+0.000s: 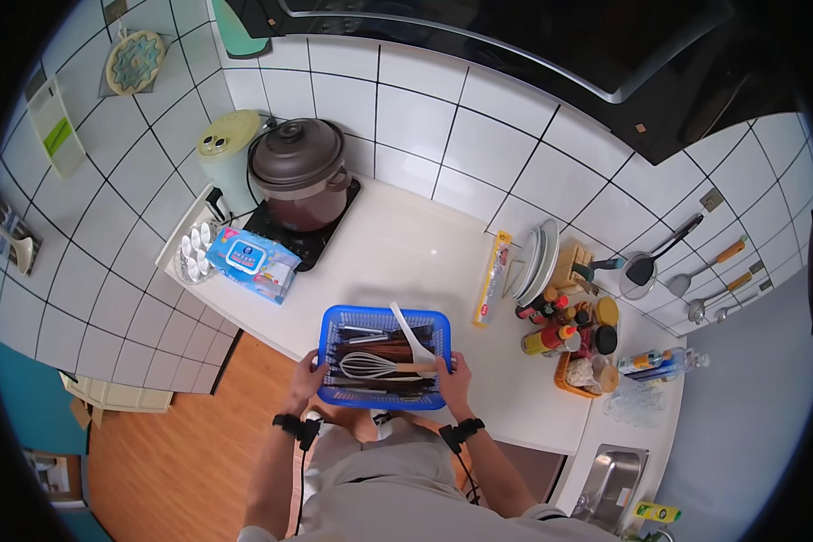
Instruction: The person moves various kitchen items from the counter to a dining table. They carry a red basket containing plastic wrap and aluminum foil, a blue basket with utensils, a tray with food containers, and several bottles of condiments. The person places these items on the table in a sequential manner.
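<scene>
A blue plastic basket (385, 311) is held between my two hands at the front edge of the white counter. My left hand (308, 376) grips its left end, and my right hand (454, 383) grips the right end. Inside lie a wire whisk (369, 366) with a wooden handle, a white spoon or ladle (413, 339) leaning over the far rim, and several dark chopsticks (379, 349). Other utensils in the basket are partly covered by these. Whether the basket's base rests on the counter cannot be told.
Back left, a lidded brown pot (301, 176) stands on a black induction cooktop (318, 244), near a pack of wipes (257, 264). To the right are a yellow cling-film box (492, 278), upright plates (540, 261), sauce bottles (549, 339), drinking glasses (637, 403) and a steel sink (606, 484).
</scene>
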The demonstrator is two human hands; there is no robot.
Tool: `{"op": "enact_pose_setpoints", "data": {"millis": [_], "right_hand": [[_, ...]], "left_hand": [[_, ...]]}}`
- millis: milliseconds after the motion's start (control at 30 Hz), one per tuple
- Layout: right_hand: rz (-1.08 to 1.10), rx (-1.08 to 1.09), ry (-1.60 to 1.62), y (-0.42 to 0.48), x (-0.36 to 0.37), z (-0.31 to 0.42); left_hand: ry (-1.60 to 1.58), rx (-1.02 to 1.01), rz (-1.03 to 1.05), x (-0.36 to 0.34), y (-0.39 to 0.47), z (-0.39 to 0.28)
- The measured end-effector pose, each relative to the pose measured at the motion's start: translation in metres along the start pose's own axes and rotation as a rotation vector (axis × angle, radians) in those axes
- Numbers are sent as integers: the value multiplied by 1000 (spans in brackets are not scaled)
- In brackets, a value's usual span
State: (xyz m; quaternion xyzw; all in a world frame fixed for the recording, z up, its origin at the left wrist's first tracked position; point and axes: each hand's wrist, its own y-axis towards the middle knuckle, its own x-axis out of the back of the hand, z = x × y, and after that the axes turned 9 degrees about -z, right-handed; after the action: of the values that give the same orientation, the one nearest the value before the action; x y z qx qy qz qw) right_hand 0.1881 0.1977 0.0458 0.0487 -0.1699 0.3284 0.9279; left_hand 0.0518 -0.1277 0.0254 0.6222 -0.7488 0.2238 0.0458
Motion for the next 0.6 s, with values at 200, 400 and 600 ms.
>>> {"op": "enact_pose_setpoints", "data": {"millis": [200,400,600], "right_hand": [[156,58,31,-10,5,11],[470,99,182,-33,-47,38],[796,249,89,-99,-126,67]], "left_hand": [[107,18,-96,21,-67,-9],[-126,128,-295,72,-140,48],[48,323,-589,145,-230,64]]}}
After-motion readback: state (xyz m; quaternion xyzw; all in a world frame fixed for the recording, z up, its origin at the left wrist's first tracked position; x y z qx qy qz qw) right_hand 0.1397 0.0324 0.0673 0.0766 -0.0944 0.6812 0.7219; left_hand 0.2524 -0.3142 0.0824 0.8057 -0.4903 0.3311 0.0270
